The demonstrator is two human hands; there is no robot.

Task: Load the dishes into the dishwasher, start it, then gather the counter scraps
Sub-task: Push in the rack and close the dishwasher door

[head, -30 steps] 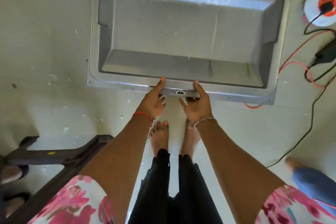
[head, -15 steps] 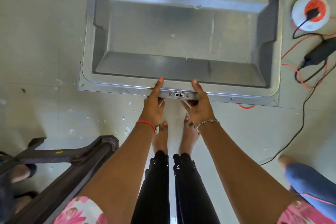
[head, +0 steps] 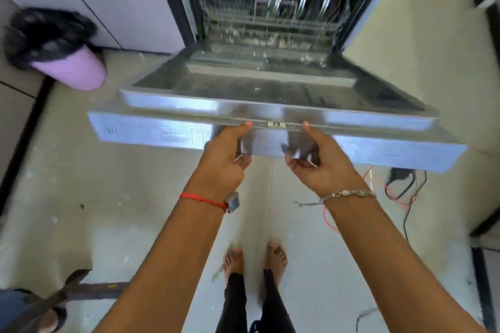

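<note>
The steel dishwasher door is part-way raised, its top edge toward me. My left hand grips that edge left of the latch, thumb on top and fingers curled underneath. My right hand grips it right of the latch the same way. Behind the door the open dishwasher tub shows a wire rack, blurred, with green items at the top.
A lilac bin with a black liner stands on the floor at left, beside pale cabinet fronts. Red and black cables lie on the floor at right. A dark stool leg and another person's foot are at bottom left.
The door has swung up from flat toward closed, with both hands still holding its front edge. My view has lifted, and the rack and bin have come into sight.
</note>
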